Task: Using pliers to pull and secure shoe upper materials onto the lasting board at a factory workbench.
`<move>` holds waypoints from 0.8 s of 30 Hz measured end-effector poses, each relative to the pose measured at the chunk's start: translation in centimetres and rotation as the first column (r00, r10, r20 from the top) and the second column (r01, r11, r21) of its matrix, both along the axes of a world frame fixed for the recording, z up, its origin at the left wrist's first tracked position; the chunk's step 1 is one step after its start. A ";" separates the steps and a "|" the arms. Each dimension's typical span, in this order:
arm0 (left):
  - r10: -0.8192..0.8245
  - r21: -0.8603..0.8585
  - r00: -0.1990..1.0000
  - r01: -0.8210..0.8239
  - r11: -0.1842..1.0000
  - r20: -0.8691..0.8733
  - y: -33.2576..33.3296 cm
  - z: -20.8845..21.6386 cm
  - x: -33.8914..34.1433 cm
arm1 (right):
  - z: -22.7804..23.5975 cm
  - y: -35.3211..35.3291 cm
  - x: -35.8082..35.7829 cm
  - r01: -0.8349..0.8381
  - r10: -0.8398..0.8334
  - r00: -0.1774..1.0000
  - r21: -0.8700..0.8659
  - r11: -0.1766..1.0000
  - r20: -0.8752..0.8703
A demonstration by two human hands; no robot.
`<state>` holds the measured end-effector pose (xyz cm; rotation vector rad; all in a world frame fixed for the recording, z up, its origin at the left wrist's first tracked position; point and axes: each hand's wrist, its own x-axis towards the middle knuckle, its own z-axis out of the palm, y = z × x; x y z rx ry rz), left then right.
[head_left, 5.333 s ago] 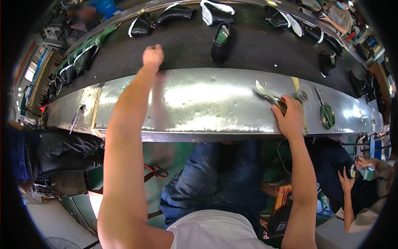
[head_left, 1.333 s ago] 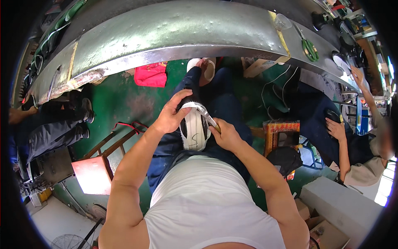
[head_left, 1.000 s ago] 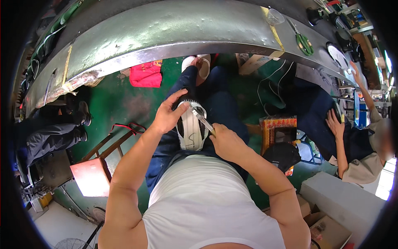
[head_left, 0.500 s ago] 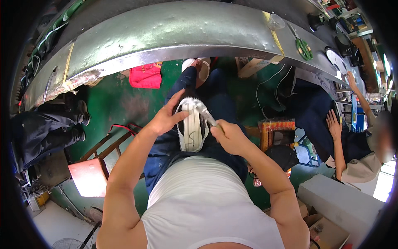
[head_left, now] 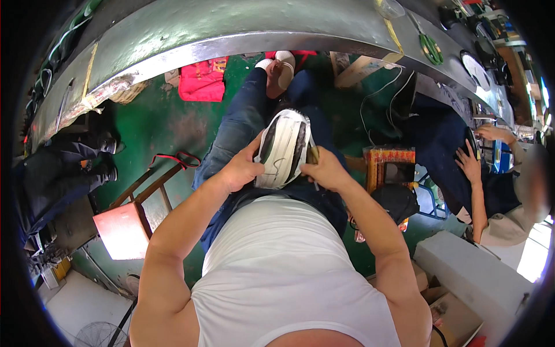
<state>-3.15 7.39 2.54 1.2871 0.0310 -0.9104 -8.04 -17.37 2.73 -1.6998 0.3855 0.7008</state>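
A shoe upper on a last (head_left: 283, 141) lies bottom up on my thighs, its pale insole facing me and its white edge gathered around the toe. My left hand (head_left: 241, 172) grips the shoe's left side, thumb on the rim and fingers behind it. At the opposite side, my right hand (head_left: 327, 170) is closed around a hand tool with an olive handle (head_left: 313, 155). The tool stands close against the shoe's right edge; most of it is hidden by my fingers, so its exact kind does not show.
A metal-topped bench (head_left: 231, 29) curves across ahead, bearing green-handled scissors (head_left: 430, 49). A wooden stool (head_left: 122, 231) stands at left, near another person's legs (head_left: 63, 179). At right sits a co-worker, one hand (head_left: 469, 165) on dark cloth. Red cloth (head_left: 202, 81) lies on the floor.
The tool has left the shoe's toe and come down to its right side with my right hand. The shoe has shifted right and tilted; my left hand has slid from the toe toward the middle.
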 end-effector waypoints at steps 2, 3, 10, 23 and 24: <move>-0.042 0.105 0.992 0.030 0.994 0.118 -0.8 -1.7 -0.4 | 1.3 -1.4 0.0 -0.013 0.012 1.000 -0.054 0.998 -0.015; -0.142 0.295 0.976 0.088 0.951 0.168 -1.2 -2.7 -0.4 | 2.1 -1.7 -0.9 0.169 -0.174 0.983 0.091 0.981 0.058; -0.091 0.370 0.947 -0.031 0.929 0.308 -3.1 -6.0 -1.4 | 8.0 -3.7 -2.9 -0.471 0.503 0.864 -0.361 0.805 -0.004; -0.162 0.490 0.925 -0.029 0.871 0.344 -6.0 -5.1 -2.7 | 14.6 -0.1 5.9 -0.865 0.806 0.404 -0.467 0.182 -0.433; -0.192 0.506 0.900 -0.036 0.862 0.392 -6.3 -5.1 -2.9 | 12.2 -1.0 6.5 -0.852 0.776 0.434 -0.489 0.188 -0.457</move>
